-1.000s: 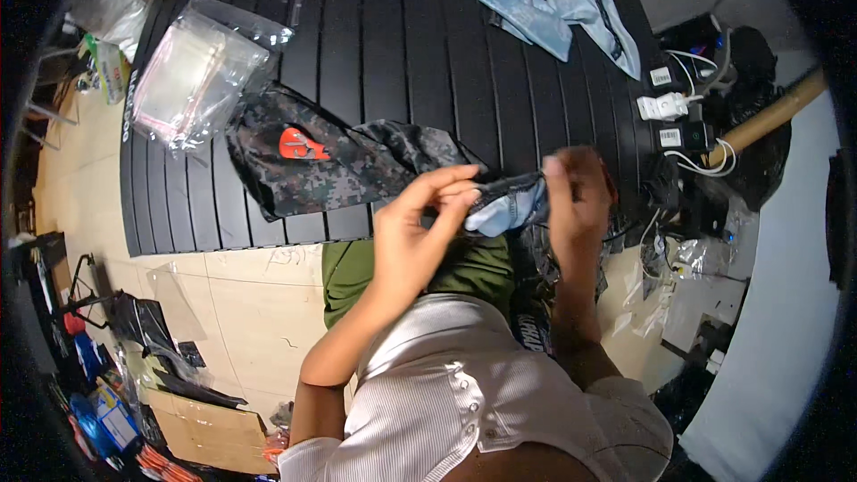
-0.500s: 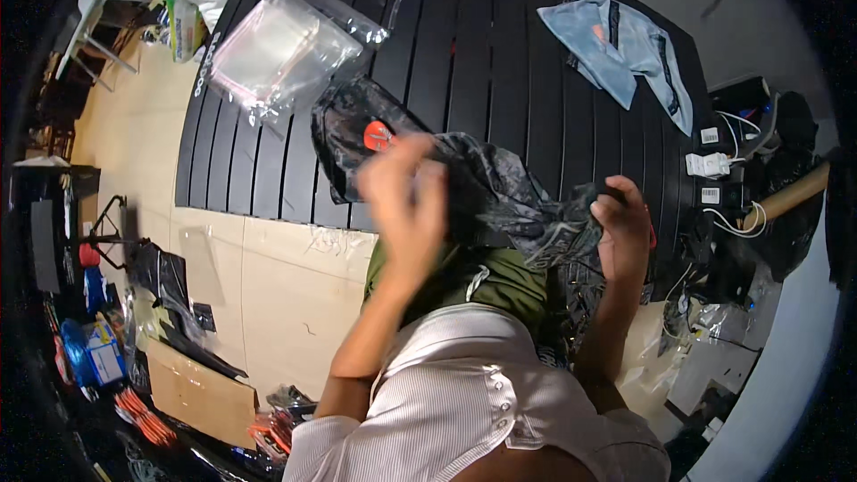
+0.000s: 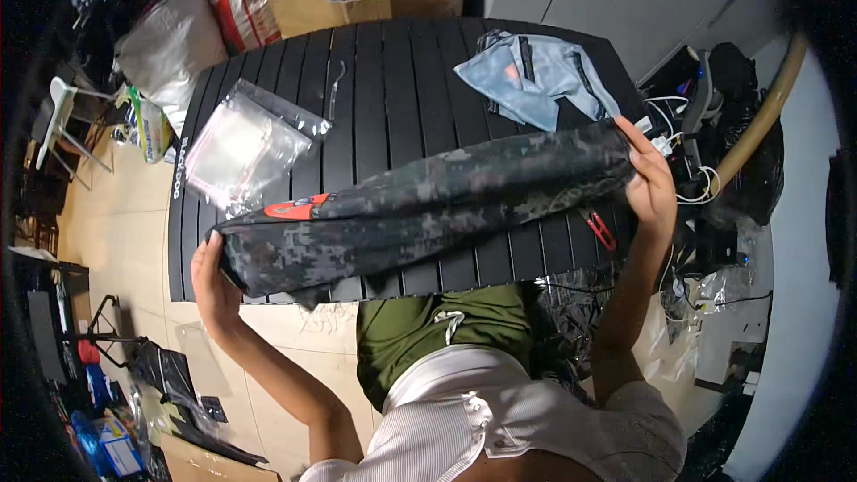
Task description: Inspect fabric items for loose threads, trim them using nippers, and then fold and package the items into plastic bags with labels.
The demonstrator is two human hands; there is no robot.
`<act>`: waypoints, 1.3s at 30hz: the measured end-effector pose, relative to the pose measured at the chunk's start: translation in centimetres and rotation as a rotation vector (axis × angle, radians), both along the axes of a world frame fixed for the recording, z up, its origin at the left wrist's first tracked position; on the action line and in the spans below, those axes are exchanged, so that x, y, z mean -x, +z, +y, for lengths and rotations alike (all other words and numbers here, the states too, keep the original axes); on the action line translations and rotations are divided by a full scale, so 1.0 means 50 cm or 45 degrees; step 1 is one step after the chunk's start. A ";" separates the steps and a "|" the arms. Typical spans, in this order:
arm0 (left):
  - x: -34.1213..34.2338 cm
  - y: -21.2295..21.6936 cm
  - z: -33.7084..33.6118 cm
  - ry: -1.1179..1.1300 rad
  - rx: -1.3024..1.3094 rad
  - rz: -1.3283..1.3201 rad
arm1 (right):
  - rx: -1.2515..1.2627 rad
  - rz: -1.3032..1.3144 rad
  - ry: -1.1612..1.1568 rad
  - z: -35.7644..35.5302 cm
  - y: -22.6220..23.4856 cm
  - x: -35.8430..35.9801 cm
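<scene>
A long dark camouflage fabric sleeve (image 3: 437, 201) with a red printed patch is stretched lengthwise between my hands, above the near part of the table. My left hand (image 3: 214, 281) grips its left end, fingers closed on the edge. At the other end, my right hand (image 3: 650, 183) pinches the edge, a little higher in the view. Below the right end lies a small pair of red-handled thread snips (image 3: 600, 230). Beyond the sleeve, a light blue cloth piece (image 3: 544, 80) with dark strips lies crumpled on the slatted table.
Clear plastic bags (image 3: 245, 143) lie at the left of the black slatted table (image 3: 384, 89). Past the far edge stands a cardboard box (image 3: 375, 7) full of dark packages. White plugs and cables (image 3: 665, 143) sit by the right edge, near a tan pole (image 3: 763, 120).
My hands have moved apart, and the bunched sleeve is now pulled out long and flat. My left hand has gone left to its end. The view has shifted, showing the box beyond the table.
</scene>
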State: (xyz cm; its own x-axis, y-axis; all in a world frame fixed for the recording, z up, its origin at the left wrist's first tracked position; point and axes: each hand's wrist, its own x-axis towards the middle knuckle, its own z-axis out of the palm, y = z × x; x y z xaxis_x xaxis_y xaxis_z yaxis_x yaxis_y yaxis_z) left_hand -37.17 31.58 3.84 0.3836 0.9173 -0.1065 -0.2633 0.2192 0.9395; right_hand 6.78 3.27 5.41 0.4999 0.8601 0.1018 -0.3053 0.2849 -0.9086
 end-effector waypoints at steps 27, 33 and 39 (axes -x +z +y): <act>-0.005 -0.101 0.003 -0.465 0.264 0.394 | 0.471 -0.120 -0.133 -0.002 -0.149 -0.041; -0.038 -0.209 0.001 -0.490 0.539 0.429 | 0.710 -0.219 0.032 0.011 -0.185 -0.015; -0.025 -0.174 -0.001 -0.375 0.416 0.379 | 0.654 -0.284 -0.416 -0.011 -0.250 -0.005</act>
State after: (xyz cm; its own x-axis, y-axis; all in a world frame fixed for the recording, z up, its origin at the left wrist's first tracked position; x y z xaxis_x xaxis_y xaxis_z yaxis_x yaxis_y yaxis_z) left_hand -35.91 31.51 -4.83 0.5299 0.6758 -0.5124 0.1213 0.5376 0.8344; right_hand 7.05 2.72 -7.09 0.7587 0.6339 -0.1502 -0.0643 -0.1565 -0.9856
